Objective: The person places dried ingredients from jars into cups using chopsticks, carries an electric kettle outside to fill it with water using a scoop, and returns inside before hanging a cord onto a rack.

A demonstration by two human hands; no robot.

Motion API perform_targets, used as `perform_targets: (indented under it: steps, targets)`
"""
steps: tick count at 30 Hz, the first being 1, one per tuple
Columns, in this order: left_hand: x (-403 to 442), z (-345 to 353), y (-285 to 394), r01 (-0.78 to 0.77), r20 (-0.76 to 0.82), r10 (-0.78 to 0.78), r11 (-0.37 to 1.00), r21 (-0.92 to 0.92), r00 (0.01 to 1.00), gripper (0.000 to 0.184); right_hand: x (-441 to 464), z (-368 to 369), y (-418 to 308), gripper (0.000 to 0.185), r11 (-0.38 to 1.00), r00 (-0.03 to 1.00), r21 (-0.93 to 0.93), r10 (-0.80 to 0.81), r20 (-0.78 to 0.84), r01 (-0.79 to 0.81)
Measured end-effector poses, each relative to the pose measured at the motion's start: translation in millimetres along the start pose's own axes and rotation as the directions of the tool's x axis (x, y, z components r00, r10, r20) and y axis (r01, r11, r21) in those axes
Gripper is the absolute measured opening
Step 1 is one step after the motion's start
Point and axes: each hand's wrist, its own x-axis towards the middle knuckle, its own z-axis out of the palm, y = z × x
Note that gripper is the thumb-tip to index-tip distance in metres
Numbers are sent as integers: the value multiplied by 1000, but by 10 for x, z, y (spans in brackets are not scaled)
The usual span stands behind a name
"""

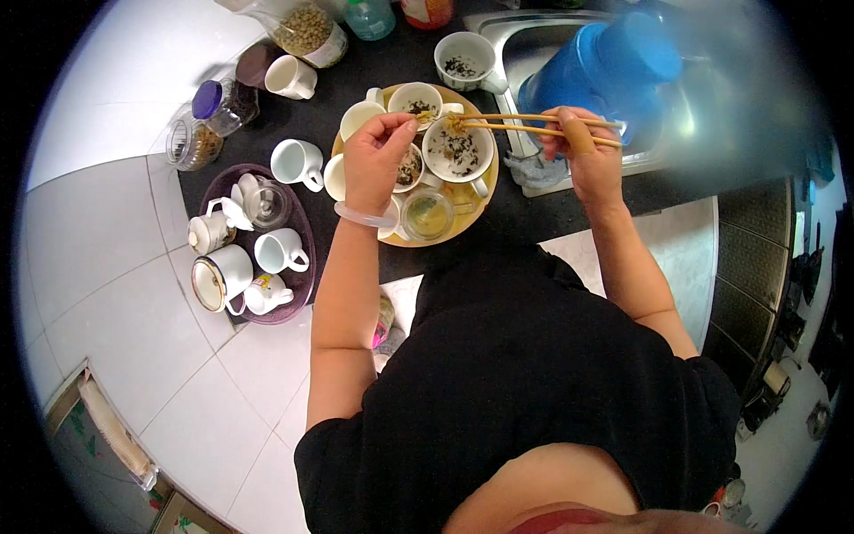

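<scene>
My right hand (583, 151) is closed on a pair of wooden chopsticks (520, 123). Their tips hold a yellowish-brown clump above a white cup (458, 151) with dark leaves and pale bits in it. My left hand (382, 156), a bracelet on its wrist, is over the left cups with its fingers pinched together near the clump; what they hold is too small to name. A round yellow tray (476, 214) bears several white cups and a glass cup (428, 215) of yellowish liquid. One more cup with dark leaves (465, 60) stands behind the tray.
On the left, a purple tray (301, 240) holds mugs, a teapot (211, 231) and glassware. A white mug (297, 164) stands between the trays. Jars (307, 34) line the back left. To the right, a blue jug (614, 67) is in the sink (525, 40), by a grey cloth (536, 169).
</scene>
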Motion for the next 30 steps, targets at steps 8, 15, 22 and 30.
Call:
perform_targets:
  steps: [8,15,22,30]
  targets:
    - [367,-130,-158,-118,-34,138,931,344,990,16,-7,-51,-17,21,990,996,120,83,-26,-79]
    - [655,-193,-353,-124,11,143,817,563,990,17,-12,-148,-44,23,971,982,163,184,-29,-177]
    - [690,-211,-391,-143,18,167,778,611,986,20,5,-222,46,21,926,959,276,279,-42,-257]
    - [172,50,-125,-29,216,-28,966,256,976,25,-9,-165,193,18,819,903,440,429,-41,-369]
